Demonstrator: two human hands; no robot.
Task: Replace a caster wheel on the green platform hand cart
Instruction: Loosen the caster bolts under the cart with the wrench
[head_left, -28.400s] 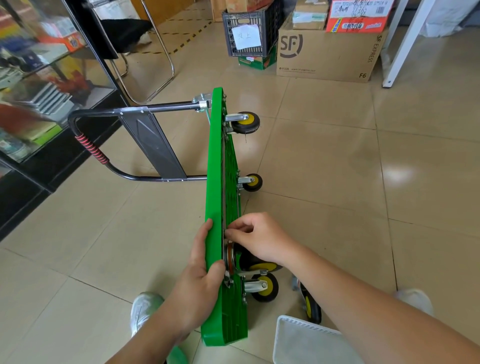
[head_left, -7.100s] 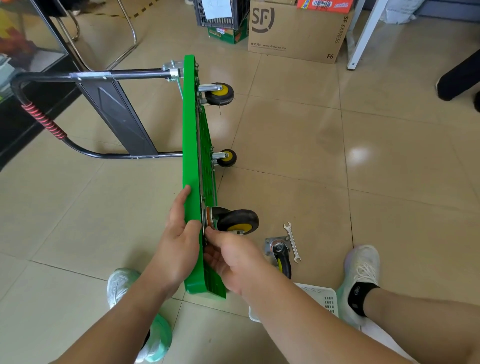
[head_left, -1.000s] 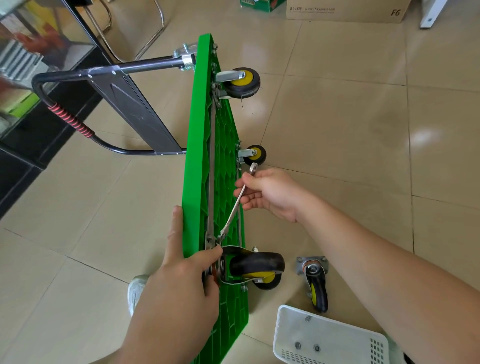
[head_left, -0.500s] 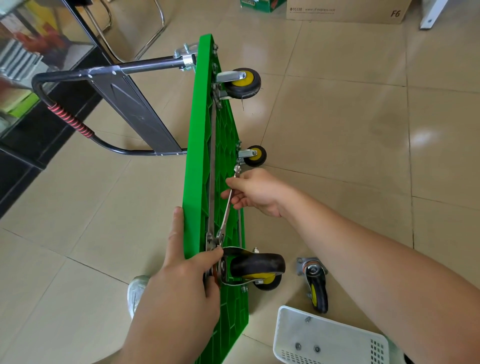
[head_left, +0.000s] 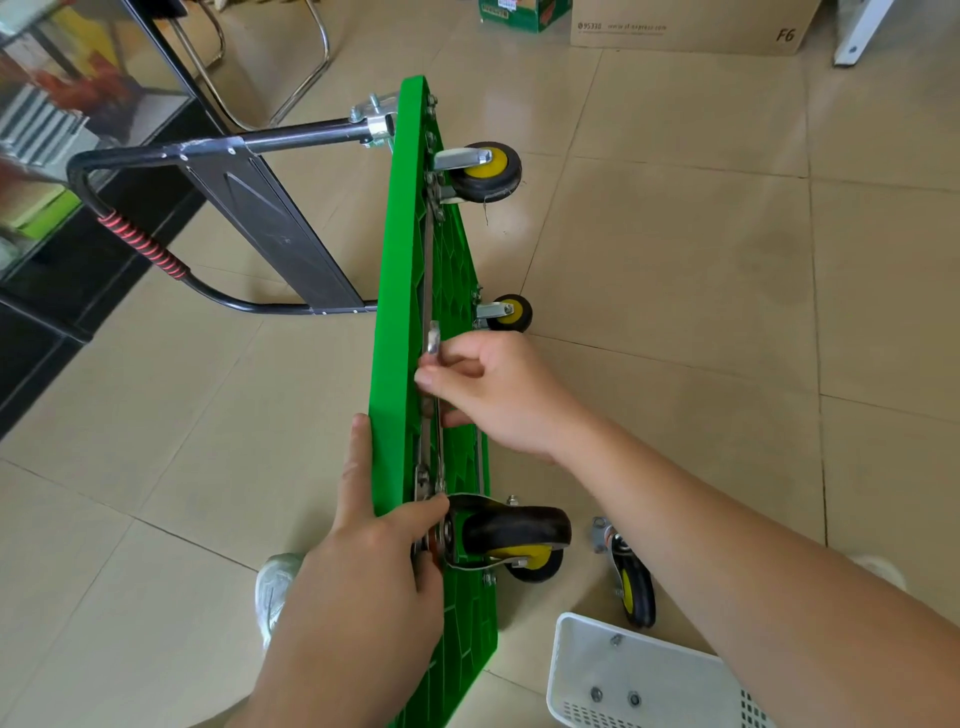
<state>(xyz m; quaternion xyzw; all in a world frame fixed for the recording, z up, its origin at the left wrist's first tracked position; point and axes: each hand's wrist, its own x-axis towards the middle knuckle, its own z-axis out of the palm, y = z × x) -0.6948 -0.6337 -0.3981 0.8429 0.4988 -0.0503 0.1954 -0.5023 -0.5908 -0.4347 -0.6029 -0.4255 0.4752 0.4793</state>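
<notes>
The green platform cart (head_left: 397, 312) stands on its long edge on the tiled floor (head_left: 675, 312), underside facing right and its black folding handle (head_left: 156, 249) lying out to the left. The left hand (head_left: 363, 577) grips the near part of the deck: the forefinger lies straight along the deck's left face, and the thumb and other fingers curl over the edge onto the mounting plate of a black-tyred caster wheel (head_left: 514, 530) that sits against the underside. The right hand (head_left: 498, 400) pinches the far end of a slim wrench (head_left: 433, 338) between thumb and curled fingers; the wrench runs along the underside, its near end at the caster's plate beside the left thumb. Two smaller yellow-hubbed wheels (head_left: 488, 171) are fixed at the far end. A loose caster (head_left: 631, 587) lies on the floor right of the cart, just beyond a white basket (head_left: 571, 675) holding a few small fasteners (head_left: 615, 640).
</notes>
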